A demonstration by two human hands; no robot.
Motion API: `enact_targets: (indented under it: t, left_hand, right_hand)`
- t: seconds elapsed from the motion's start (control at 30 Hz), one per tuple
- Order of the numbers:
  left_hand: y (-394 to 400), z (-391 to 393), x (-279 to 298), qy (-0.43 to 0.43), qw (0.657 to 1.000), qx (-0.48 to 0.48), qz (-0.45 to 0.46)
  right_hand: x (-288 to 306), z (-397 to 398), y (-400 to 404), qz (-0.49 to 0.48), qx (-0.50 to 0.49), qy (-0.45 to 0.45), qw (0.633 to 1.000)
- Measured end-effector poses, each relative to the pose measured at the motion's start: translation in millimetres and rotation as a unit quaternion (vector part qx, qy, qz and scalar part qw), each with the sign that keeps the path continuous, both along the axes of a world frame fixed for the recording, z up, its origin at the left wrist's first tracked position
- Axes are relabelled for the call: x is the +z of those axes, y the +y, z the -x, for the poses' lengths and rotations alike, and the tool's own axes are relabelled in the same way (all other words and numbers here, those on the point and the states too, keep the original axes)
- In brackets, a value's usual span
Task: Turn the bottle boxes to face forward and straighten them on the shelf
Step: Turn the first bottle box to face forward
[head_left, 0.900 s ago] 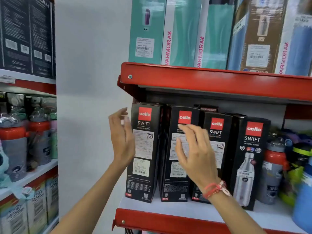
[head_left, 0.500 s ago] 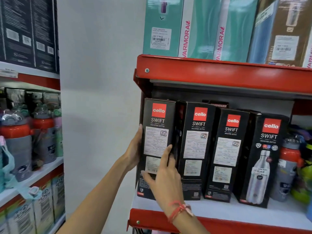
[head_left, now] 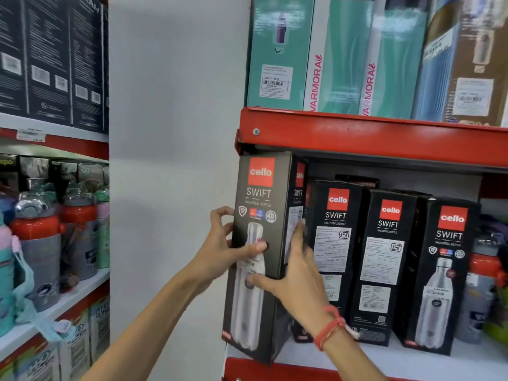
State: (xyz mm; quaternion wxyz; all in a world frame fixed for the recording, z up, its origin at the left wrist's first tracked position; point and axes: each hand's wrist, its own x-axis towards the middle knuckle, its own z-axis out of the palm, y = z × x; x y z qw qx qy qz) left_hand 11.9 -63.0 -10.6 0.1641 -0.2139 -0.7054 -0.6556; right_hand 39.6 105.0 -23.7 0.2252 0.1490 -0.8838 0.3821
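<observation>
Several black Cello Swift bottle boxes stand on the red-edged shelf [head_left: 428, 365]. The leftmost box [head_left: 259, 193] is pulled out past the shelf's left front corner, with its bottle-picture face toward me. My left hand [head_left: 222, 251] grips its left edge, thumb across the front. On its right side, my right hand [head_left: 295, 279] clasps the box, thumb on the front face. Two boxes beside it [head_left: 334, 243] [head_left: 384, 268] show their label sides. The fourth box [head_left: 439, 273] shows its bottle picture.
The red shelf above [head_left: 371, 136] hangs just over the held box's top and carries teal and brown Varmora boxes [head_left: 341, 56]. Loose bottles [head_left: 481, 284] stand at the right end. A white wall is at left; another rack with bottles [head_left: 38, 243] lies beyond it.
Both hands took hold of the leftmost box, drew it forward off the row and turned it; its picture face now faces me where the label side did.
</observation>
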Motion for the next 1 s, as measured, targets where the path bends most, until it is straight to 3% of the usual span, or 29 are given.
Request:
enact_targets:
  t: [0.23,0.43,0.73,0.83,0.93,1.0]
  left_hand:
    - [22.9,7.4,-8.3,0.111,0.987,0.109,0.043]
    - [33.5,22.6,-26.0,0.088,0.982,0.164,0.026]
    - [45.8,35.3,-49.8,0.047,0.972,0.219,0.069]
    - [44.9,34.5,-51.5,0.044,0.972,0.219,0.067]
    - [48.6,31.2,-53.6,0.04,0.968,0.242,0.055]
    - [54.4,26.0,-52.0,0.06,0.954,0.287,0.065]
  right_hand:
    - [12.7,23.3,5.0,0.044,0.029,0.005,0.999]
    - [1.7,38.3,-4.5,0.036,-0.023,-0.002,0.999]
    - [-20.5,53.1,-6.7,-0.029,-0.095,-0.025,0.995]
    - [-19.9,44.4,1.5,-0.058,-0.127,0.066,0.988]
    - [-21.9,34.6,18.8,0.025,-0.175,0.229,0.957]
    - [-23.4,34.0,29.5,0.06,-0.243,0.244,0.937]
